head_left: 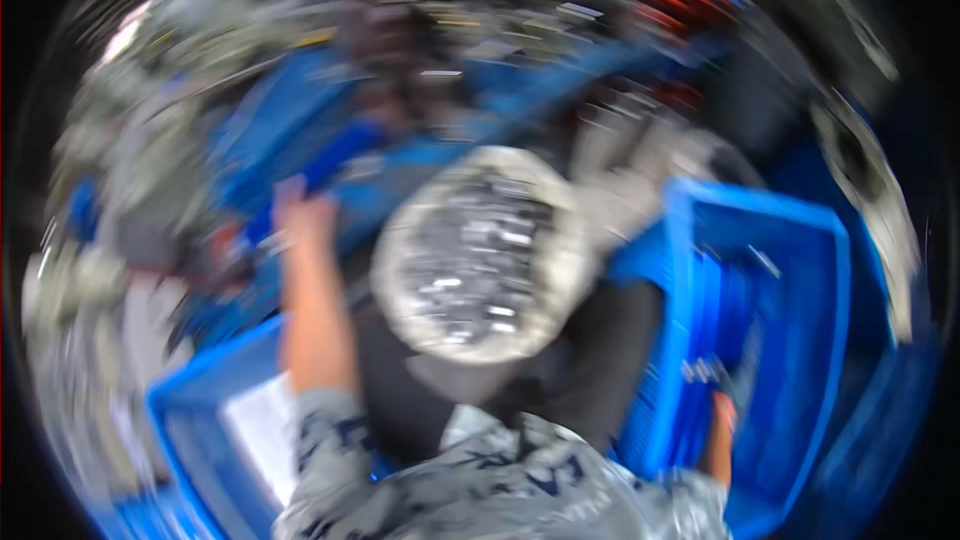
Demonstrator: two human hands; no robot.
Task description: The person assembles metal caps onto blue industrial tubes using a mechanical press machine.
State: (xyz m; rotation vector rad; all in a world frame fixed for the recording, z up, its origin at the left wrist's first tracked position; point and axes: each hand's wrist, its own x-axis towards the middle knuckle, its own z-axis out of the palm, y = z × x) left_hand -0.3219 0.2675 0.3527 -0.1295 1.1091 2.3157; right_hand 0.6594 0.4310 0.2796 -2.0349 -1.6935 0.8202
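Observation:
The whole picture is smeared by motion. My left hand (300, 210) is stretched forward at the left of centre, its fingers against a blue object (335, 162); the grip is too blurred to read. My right hand (727, 395) is low on the right, inside a blue plastic crate (680, 240), and looks dark at the fingers. What it holds, if anything, is unclear. Between my arms sits a round, pale-rimmed bag or bowl (480, 255) full of small shiny metal parts. Both sleeves are patterned grey and blue.
A second blue crate (185, 400) at the lower left holds a white sheet (262, 430). A dark surface (600, 350) lies under the round container. Beyond are blurred blue bins and grey clutter, with red and blue stripes at the top right.

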